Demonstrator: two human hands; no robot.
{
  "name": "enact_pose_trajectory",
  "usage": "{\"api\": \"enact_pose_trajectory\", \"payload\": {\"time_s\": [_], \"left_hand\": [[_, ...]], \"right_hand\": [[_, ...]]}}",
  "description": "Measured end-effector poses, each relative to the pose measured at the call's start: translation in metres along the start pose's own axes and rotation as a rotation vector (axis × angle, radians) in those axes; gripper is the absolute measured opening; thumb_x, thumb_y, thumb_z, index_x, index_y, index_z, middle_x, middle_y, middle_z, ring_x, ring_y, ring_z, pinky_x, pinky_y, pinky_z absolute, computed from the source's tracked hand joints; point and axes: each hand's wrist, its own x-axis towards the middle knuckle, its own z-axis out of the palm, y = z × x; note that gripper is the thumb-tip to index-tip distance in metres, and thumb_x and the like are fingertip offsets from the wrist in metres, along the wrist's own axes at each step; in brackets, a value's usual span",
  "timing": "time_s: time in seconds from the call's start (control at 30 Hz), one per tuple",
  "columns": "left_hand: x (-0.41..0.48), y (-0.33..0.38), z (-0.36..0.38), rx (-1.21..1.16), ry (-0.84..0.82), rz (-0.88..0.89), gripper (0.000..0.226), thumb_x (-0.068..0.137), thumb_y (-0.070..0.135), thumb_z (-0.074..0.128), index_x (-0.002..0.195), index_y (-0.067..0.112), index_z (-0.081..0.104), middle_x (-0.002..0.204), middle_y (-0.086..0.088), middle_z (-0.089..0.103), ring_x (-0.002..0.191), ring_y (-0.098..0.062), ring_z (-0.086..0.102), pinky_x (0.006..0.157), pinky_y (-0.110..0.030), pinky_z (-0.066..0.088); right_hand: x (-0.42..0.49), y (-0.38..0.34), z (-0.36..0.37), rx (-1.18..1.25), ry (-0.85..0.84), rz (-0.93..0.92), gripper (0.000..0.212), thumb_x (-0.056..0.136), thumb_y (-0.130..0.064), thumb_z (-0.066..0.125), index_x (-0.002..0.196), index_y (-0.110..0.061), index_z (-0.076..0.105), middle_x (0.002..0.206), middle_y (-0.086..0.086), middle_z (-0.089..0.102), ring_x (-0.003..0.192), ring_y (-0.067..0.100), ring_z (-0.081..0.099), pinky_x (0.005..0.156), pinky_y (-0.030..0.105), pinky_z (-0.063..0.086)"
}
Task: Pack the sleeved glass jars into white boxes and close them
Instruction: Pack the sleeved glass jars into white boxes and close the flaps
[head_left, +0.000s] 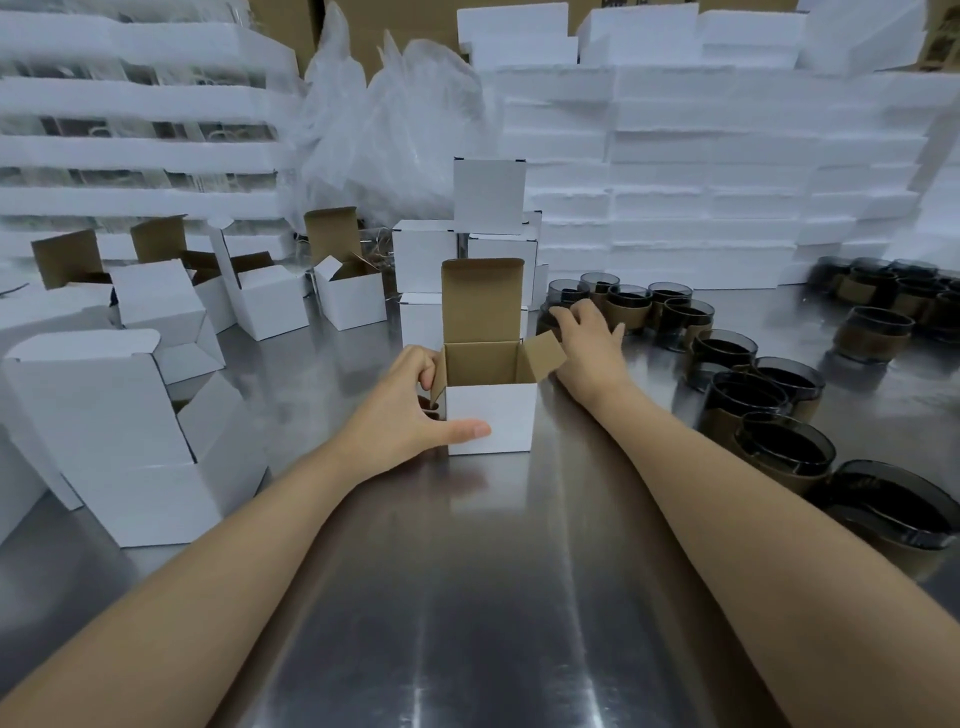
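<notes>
head view: left hand steadying an open box, right hand reaching to the jars

the left hand (410, 410) is gripping the open box (491, 415) at its left side, thumb lying flat across the white front wall, fingers curling round the left flap. the box is standing upright on the steel table (467, 597), lid flap sticking straight up, right flap splaying outward, nothing showing inside it. the right hand (584, 340) is reaching past that right flap, fingers spreading and bending down over a sleeved jar (558, 301) at the near end of the jar row (727, 364); whether it is gripping the jar is not clear. the jars are crowding the table's right side, more open boxes (156, 415) are crowding the left, and foam slabs (701, 182) are walling off the back. bare steel is running between the forearms toward the camera.
</notes>
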Motion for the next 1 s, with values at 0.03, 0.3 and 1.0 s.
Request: {"api": "enact_pose_trajectory", "payload": {"time_s": [0.03,0.3,1.0], "left_hand": [[-0.001,0.000,0.000,0.003,0.002,0.002,0.061,0.062,0.048,0.085,0.080,0.023,0.031,0.109,-0.001,0.056,0.097,-0.021,0.055,0.085,-0.047,0.051],[-0.004,0.001,0.001,0.015,0.007,-0.010,0.064,0.058,0.055,0.082,0.080,0.022,0.032,0.099,0.004,0.054,0.087,-0.010,0.051,0.071,-0.026,0.047],[-0.001,-0.006,0.005,0.068,0.026,0.039,0.061,0.053,0.072,0.074,0.086,0.042,0.033,0.105,0.016,0.048,0.099,-0.007,0.051,0.082,-0.026,0.047]], "right_hand": [[-0.006,0.001,-0.003,0.046,0.015,0.005,0.060,0.083,0.000,0.055,0.140,-0.012,0.040,0.129,0.012,0.039,0.127,0.029,0.034,0.112,0.059,0.020],[-0.060,-0.004,-0.026,0.129,0.193,-0.095,0.049,0.085,-0.010,0.063,0.132,-0.013,0.051,0.131,0.009,0.042,0.120,0.028,0.039,0.092,0.041,0.046],[-0.062,0.000,-0.042,1.299,0.129,0.408,0.039,0.087,-0.026,0.066,0.112,-0.020,0.037,0.109,-0.002,0.059,0.097,0.008,0.058,0.084,0.020,0.045]]}}
